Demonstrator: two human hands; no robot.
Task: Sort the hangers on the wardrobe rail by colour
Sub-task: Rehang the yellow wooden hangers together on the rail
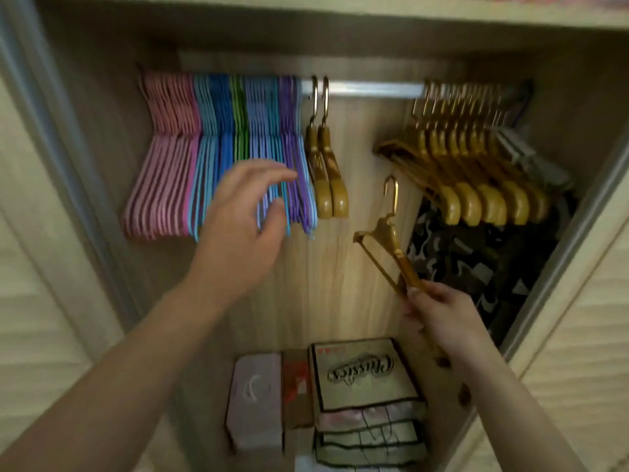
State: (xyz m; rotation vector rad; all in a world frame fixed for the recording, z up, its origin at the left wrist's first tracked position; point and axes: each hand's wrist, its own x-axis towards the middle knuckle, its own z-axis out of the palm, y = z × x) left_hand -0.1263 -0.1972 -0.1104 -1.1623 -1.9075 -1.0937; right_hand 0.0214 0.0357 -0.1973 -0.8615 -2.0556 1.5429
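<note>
Rail: the wardrobe rail (371,89) runs across the top of the cupboard, with a bare stretch in the middle between two crowds of hangers.
Sorted so far: at the left end the thin hangers already sit in colour bands: pink hangers (163,158), then blue hangers (214,144), a narrow run of green hangers (240,131), then purple hangers (292,148).
Gold pair: two gold hangers (326,172) hang just beside the purple band, apart from the rest of their colour.
Gold bunch: the main gold bunch (476,165) hangs at the right end, well apart from the pair.
In hand: one loose gold hanger (388,240) is off the rail, hook upward, below the bare stretch.
Right hand: the right hand (439,308) has its grip closed round the lower arm of that loose gold hanger.
Left hand: the left hand (245,216) reaches toward the blue and purple bands with fingers spread and loosely bent, holding nothing.
Far right: a few greyish hangers (524,148) seem to sit behind the gold bunch, though motion blur makes this uncertain.
Left to do: the coloured bands look finished; the gold ones are split in two places, so the task seems mostly done, with gold to be gathered into one group.
</note>
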